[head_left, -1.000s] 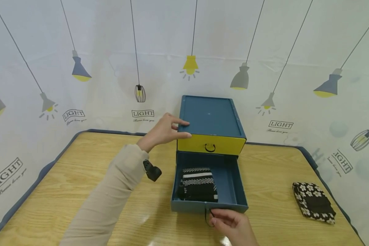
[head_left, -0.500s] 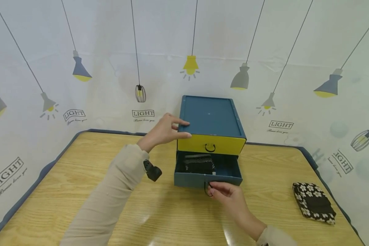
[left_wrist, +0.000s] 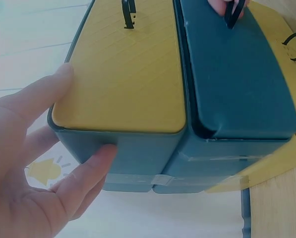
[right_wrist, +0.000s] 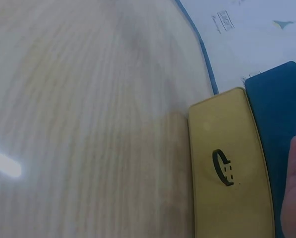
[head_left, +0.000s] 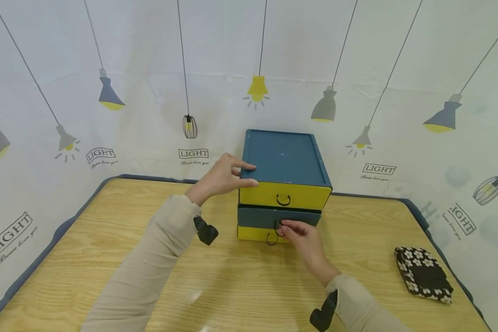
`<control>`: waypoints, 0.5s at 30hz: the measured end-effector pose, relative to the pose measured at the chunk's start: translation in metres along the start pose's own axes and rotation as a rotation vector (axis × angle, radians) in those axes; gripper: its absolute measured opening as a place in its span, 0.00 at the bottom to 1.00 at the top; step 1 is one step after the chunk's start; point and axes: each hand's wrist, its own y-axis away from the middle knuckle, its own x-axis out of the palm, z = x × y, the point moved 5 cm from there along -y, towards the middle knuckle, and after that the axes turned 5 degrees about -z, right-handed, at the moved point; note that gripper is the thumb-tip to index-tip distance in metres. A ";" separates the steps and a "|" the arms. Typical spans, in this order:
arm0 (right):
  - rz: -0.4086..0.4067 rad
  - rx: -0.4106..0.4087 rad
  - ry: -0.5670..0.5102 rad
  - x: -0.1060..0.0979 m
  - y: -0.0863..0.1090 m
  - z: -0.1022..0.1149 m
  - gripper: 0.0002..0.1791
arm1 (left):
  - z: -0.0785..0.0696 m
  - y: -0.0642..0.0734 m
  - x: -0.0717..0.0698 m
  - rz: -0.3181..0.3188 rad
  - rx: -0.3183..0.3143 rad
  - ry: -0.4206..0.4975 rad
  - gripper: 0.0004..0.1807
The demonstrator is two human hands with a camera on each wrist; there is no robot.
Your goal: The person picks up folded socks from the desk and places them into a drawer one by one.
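A drawer box of stacked tiers stands at the back of the table, with a blue top. Its front shows an upper yellow drawer, a middle blue drawer and a lower yellow drawer. My left hand holds the box's upper left corner; in the left wrist view its thumb and fingers lie against the edge and side. My right hand pinches the black loop handle of the middle drawer. That drawer is pushed nearly flush, and its contents are hidden.
A folded black cloth with white flowers lies at the right of the wooden table. Behind the box hangs a white backdrop printed with lamps. The lower drawer's handle sticks out below my right hand.
My right hand has pushed the middle drawer back into the box by its handle. The folded striped cloth in it has gone out of sight. My left hand has stayed put.
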 end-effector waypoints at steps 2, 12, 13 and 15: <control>-0.003 0.017 -0.017 0.001 -0.004 -0.001 0.12 | 0.000 0.000 0.000 0.001 0.000 0.006 0.24; -0.007 0.049 -0.032 0.001 -0.011 -0.001 0.13 | -0.001 0.002 -0.001 0.001 -0.012 0.011 0.25; -0.004 0.046 -0.029 0.001 -0.011 -0.001 0.13 | 0.000 0.002 -0.001 0.001 -0.013 0.011 0.25; -0.003 0.036 -0.017 0.000 -0.010 -0.003 0.14 | 0.000 0.001 0.000 0.001 -0.015 0.010 0.25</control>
